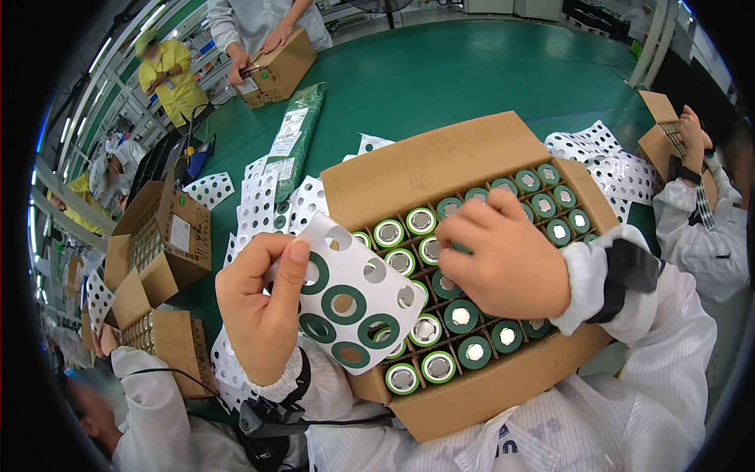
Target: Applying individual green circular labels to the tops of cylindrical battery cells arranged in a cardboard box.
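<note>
Green tabletop (pixel 472 75) crosses the workroom (pixel 440 12): left hand (pixel 263 307) pinches sheet (pixel 348 267), right hand's (pixel 507 259) grip unclear.

Table (pixel 487 86): green top, spread before you.
Nearest you: open carton (pixel 503 381) of cells (pixel 425 330).
Your left: farther carton (pixel 194 228), nearer carton (pixel 179 346), loose punched sheets (pixel 255 197).
Ahead: green-wrapped parcel (pixel 305 118), beside sheets.
Far side: brown carton (pixel 285 69).
Your right: more punched sheets (pixel 617 175).

Strip lights (pixel 100 55) glare at upper left, while the fisheye edges bend into black.
</note>
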Tool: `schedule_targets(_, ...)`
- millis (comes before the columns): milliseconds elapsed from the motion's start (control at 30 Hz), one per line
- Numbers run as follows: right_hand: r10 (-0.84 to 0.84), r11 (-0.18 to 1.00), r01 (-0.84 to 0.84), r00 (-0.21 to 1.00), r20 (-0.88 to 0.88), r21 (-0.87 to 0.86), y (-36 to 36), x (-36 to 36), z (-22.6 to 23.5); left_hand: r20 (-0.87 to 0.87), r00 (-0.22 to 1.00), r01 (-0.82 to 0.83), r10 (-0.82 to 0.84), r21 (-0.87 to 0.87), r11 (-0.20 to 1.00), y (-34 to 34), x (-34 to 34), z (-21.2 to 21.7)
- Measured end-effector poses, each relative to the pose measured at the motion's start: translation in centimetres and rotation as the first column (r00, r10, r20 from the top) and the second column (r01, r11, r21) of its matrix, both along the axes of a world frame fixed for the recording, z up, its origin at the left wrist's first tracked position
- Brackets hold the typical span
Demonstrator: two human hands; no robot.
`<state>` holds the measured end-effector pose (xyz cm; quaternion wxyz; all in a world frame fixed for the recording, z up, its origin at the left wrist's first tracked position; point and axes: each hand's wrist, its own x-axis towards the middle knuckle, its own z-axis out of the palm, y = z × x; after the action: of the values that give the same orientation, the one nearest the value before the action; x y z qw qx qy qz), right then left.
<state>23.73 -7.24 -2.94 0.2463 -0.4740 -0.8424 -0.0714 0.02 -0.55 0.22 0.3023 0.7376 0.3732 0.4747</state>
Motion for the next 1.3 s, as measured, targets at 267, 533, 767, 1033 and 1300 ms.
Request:
schedule_targets(267, 0.133, 0.98, -0.199, 0.726, 0.674, 0.02, -1.7, -1.8, 1.9, -0.003, 1.0, 0.024, -0.024, 0.013, 1.0, -0.2, 0.1, 0.0)
schedule_targets(533, 0.17, 0.983, -0.067, 0.691, 0.702, -0.172, -3.8, -3.0, 3.3, 0.055, 0.997, -0.054, 0.051, 0.047, 0.997, -0.5, -0.8, 0.5)
schedule_targets(767, -0.049, 0.998, 0.036, 0.931, 0.361, 0.042, -0.9, -2.8, 4.6, 0.083, 0.99, -0.119, 0.113, 0.084, 0.989, -0.7, -1.2, 0.6)
schedule_targets(1033, 0.102, 0.987, -0.072, 0.969, -0.226, 0.141, 1.7, -3.9, 3.6, -0.068, 0.979, -0.156, 0.192, 0.355, 0.922, -0.7, 3.2, -0.1)
schedule_targets(1300, 0.135, 0.988, -0.155, 0.912, -0.388, -0.022, 2.7, -3.4, 2.3, -0.113, 0.974, -0.15, 0.196, 0.324, 0.934, -1.0, 4.0, -0.4)
